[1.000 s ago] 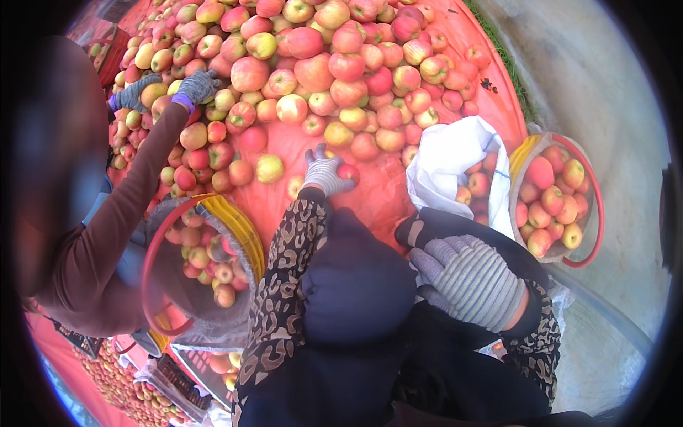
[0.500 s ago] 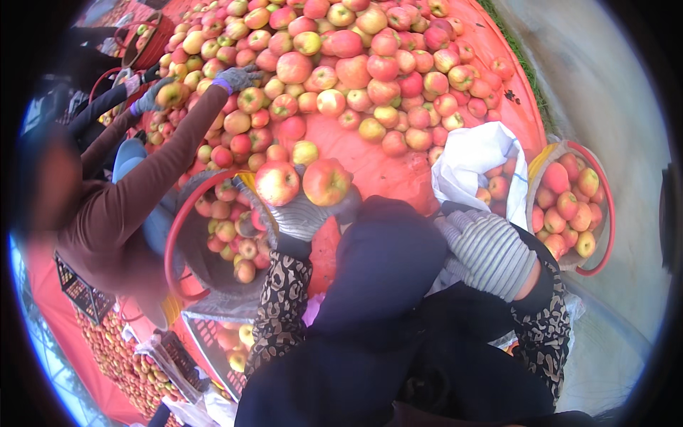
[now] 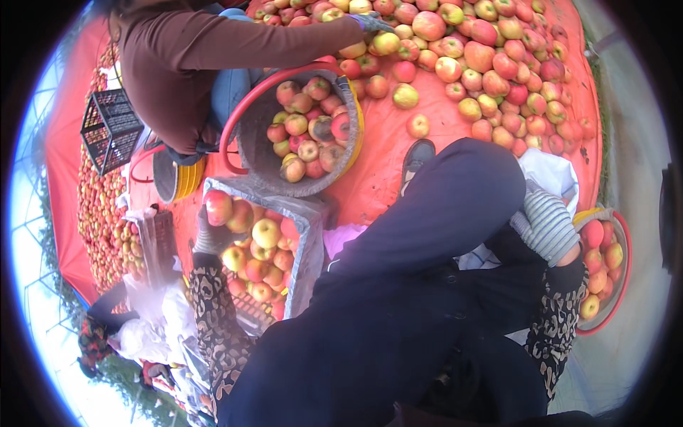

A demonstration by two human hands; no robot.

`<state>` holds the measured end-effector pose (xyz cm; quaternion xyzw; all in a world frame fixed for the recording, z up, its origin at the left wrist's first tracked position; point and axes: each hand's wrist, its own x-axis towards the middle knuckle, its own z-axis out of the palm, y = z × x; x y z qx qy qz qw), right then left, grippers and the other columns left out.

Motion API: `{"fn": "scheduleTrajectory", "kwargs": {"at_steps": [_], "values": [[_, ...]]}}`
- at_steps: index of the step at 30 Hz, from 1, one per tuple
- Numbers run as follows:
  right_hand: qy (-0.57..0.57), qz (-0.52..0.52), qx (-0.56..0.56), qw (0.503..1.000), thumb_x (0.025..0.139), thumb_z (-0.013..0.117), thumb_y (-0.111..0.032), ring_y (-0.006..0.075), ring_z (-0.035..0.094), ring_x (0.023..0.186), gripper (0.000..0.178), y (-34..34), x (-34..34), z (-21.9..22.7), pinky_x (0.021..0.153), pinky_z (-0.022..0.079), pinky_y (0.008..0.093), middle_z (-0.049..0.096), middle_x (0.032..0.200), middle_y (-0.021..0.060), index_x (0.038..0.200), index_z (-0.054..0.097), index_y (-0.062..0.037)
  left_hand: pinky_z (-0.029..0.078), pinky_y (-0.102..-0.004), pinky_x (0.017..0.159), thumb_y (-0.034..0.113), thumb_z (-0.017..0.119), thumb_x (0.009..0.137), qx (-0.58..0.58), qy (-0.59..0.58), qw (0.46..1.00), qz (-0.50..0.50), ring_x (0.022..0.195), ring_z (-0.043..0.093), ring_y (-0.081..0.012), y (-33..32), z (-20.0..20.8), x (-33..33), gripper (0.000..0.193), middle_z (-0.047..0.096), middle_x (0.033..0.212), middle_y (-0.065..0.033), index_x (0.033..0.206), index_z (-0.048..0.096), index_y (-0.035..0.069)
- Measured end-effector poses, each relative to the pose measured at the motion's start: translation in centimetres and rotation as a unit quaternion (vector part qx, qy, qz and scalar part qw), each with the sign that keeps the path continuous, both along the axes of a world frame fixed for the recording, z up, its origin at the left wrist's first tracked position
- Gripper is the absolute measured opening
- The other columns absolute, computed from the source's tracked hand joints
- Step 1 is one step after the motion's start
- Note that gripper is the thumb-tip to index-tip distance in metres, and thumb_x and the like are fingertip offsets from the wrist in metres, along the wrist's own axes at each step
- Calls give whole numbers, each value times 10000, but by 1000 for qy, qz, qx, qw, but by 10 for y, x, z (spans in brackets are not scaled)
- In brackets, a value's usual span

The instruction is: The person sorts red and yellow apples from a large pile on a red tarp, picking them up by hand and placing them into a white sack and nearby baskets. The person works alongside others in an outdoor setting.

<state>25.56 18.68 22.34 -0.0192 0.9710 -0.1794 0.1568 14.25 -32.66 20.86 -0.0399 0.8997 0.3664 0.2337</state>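
Two red-and-yellow apples [image 3: 218, 207] are in my left hand [image 3: 209, 236], which wears a grey glove and curls round them. It is over the near left side of a lined crate [image 3: 307, 235] that has apples [image 3: 266, 233] inside. My right hand [image 3: 546, 226], in a grey striped glove, lies against my raised dark-trousered leg beside a white bag [image 3: 553, 171]. Its fingertips are mostly hidden, so its grip cannot be made out.
A bucket of apples [image 3: 242, 135] with a red handle stands beyond the crate; another apple bucket [image 3: 620, 235] is at far right. A co-worker's gloved hand [image 3: 373, 23] touches the apple heap [image 3: 491, 64] on red sheeting. A black crate [image 3: 110, 128] stands at left.
My left hand has carried two apples from above the sheeting, near the bucket, left and back to the lined crate. My view has swung left. The right hand stays by my leg.
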Motion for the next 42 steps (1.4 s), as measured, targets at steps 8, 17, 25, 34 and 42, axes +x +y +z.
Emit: {"fn": "scheduleTrajectory", "kwargs": {"at_steps": [8,17,25,34,42], "values": [[4,17,13,1000,778,596,-218,317,598,817,353,-6,-2,0,722,472,434,608,831,152,1053,561,1,457,-398,850,514,643,738,-173,-303,936,-35,932,618,-274,-67,3,45,510,661,957,-124,1007,669,82],[-10,-1,2,1000,779,595,-214,314,599,815,350,0,-10,-7,724,473,430,612,821,148,1053,559,1,464,-312,595,137,571,889,-37,31,974,-221,607,551,-175,67,-26,-33,128,579,672,-98,891,585,9],[-12,-2,-11,1000,780,593,-210,312,600,813,347,1,-17,-14,726,474,427,616,813,145,1053,556,2,491,-387,865,284,725,770,18,76,966,-247,1020,584,-312,253,-227,-85,626,497,1213,-195,1281,456,43],[-21,-28,-24,999,781,592,-206,309,602,811,345,8,-12,-22,729,476,423,621,803,141,1053,554,2,429,-465,958,285,727,747,-94,97,967,-217,1143,474,-416,349,-317,-89,726,370,1348,-247,1354,366,120],[-40,-54,-173,983,784,607,-166,351,613,777,345,36,-13,-21,682,476,416,628,790,150,1084,537,-12,488,-340,561,704,388,826,561,-516,624,171,717,578,-284,335,-254,-101,728,623,926,-233,1116,548,55]]}}
